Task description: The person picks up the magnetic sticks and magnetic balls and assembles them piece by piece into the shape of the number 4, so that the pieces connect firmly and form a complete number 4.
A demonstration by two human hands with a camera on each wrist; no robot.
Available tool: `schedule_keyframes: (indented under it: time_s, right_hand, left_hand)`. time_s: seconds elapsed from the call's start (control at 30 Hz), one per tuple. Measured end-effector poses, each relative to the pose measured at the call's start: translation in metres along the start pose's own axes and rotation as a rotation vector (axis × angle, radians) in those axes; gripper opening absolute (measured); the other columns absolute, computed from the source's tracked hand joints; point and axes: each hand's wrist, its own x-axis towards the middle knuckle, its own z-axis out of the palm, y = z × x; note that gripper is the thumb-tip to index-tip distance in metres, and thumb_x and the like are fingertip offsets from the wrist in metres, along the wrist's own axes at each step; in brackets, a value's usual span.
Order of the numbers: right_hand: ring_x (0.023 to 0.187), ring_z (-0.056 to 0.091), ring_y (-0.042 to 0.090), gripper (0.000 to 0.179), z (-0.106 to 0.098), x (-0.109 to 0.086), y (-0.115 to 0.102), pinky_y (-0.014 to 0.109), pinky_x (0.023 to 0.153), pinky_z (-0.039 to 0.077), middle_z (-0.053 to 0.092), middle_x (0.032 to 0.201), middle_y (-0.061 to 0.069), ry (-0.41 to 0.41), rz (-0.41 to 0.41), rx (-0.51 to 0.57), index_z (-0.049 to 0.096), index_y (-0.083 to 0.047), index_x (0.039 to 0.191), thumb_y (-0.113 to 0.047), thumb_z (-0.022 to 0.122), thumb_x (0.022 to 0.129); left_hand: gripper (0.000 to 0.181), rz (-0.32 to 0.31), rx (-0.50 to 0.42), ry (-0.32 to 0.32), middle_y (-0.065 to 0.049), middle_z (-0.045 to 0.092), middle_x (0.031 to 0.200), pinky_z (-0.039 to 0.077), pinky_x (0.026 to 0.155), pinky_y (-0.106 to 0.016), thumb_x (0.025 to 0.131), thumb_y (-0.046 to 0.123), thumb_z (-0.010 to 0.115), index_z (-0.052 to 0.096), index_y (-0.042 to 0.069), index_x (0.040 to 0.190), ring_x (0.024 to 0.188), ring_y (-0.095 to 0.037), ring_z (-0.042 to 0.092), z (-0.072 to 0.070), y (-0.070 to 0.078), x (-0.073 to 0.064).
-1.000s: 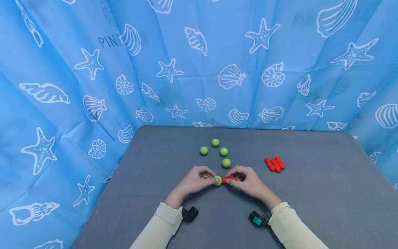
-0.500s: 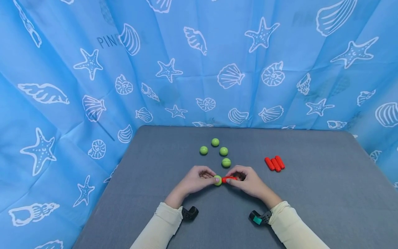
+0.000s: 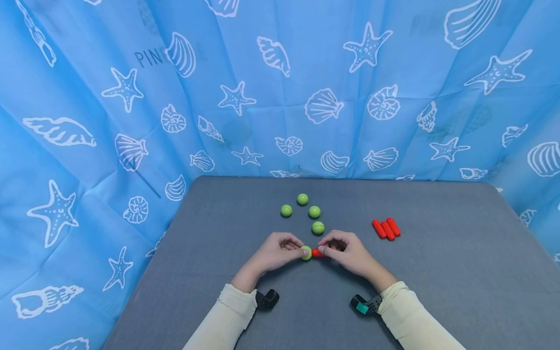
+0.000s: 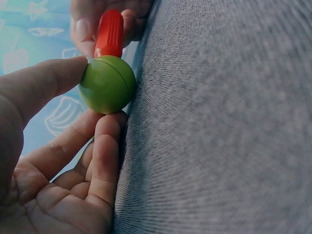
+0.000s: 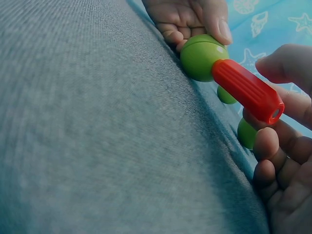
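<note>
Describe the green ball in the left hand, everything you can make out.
The green ball is round, glossy and plastic-looking, with a thin seam line running around it. The left hand pinches it between thumb and fingertips. One end of a red rod meets its side; whether they are fixed together isn't clear. It sits nearer the person than the four loose balls. I cannot tell whether it touches the table.

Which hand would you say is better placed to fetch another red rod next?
Probably the right hand: it is nearer the three red rods, while the left hand pinches a green ball.
</note>
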Motion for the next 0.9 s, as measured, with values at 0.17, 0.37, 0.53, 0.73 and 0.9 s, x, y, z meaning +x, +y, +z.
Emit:
schedule_keyframes:
  time_s: [0.17, 0.37, 0.53, 0.73, 0.9]
  right_hand:
    - [0.060, 0.055, 0.008, 0.013, -0.0001, 0.0006, -0.0016, 0.027, 0.053, 0.049, 0.068, 0.085, 0.008, 0.029, 0.016, 0.017, 0.076, -0.002, 0.110, -0.009, 0.074, 0.100]
    - [0.059, 0.054, 0.008, 0.016, 0.0007, 0.0001, -0.0029, 0.027, 0.051, 0.049, 0.067, 0.087, 0.010, 0.054, 0.027, 0.030, 0.074, -0.001, 0.114, -0.008, 0.074, 0.100]
    - [0.064, 0.056, 0.011, 0.019, 0.0016, 0.0007, -0.0020, 0.027, 0.052, 0.049, 0.066, 0.097, 0.014, 0.123, 0.027, 0.030, 0.073, 0.000, 0.116, -0.007, 0.076, 0.098]
    - [0.073, 0.060, 0.014, 0.025, 0.0017, 0.0014, -0.0023, 0.026, 0.057, 0.051, 0.060, 0.115, 0.023, 0.171, 0.028, 0.045, 0.070, 0.002, 0.122, -0.006, 0.076, 0.098]
    - [0.073, 0.062, 0.012, 0.029, 0.0008, 0.0021, -0.0013, 0.027, 0.058, 0.053, 0.057, 0.121, 0.025, 0.167, 0.046, 0.065, 0.068, 0.001, 0.126, -0.006, 0.075, 0.099]
  left_hand:
    - [0.023, -0.003, 0.006, -0.001, -0.003, 0.077, 0.098, 0.056, 0.080, -0.027, 0.094, 0.031, 0.082, 0.080, 0.012, 0.108, 0.086, -0.013, 0.069, -0.0004, 0.0019, -0.0002]
    - [0.023, -0.008, 0.009, -0.002, -0.002, 0.077, 0.098, 0.056, 0.080, -0.027, 0.094, 0.031, 0.082, 0.080, 0.012, 0.107, 0.085, -0.014, 0.069, -0.0003, 0.0012, -0.0002]
    - [0.023, -0.012, 0.007, 0.000, -0.002, 0.077, 0.098, 0.055, 0.081, -0.028, 0.094, 0.032, 0.083, 0.080, 0.013, 0.107, 0.086, -0.014, 0.068, -0.0003, 0.0019, -0.0006]
    - [0.025, -0.015, 0.007, -0.008, -0.002, 0.077, 0.100, 0.055, 0.081, -0.028, 0.094, 0.033, 0.083, 0.080, 0.013, 0.108, 0.087, -0.014, 0.069, -0.0008, 0.0014, -0.0006]
    - [0.026, -0.015, 0.008, -0.008, -0.001, 0.077, 0.100, 0.056, 0.082, -0.028, 0.094, 0.034, 0.082, 0.080, 0.013, 0.109, 0.087, -0.014, 0.069, -0.0008, 0.0010, -0.0007]
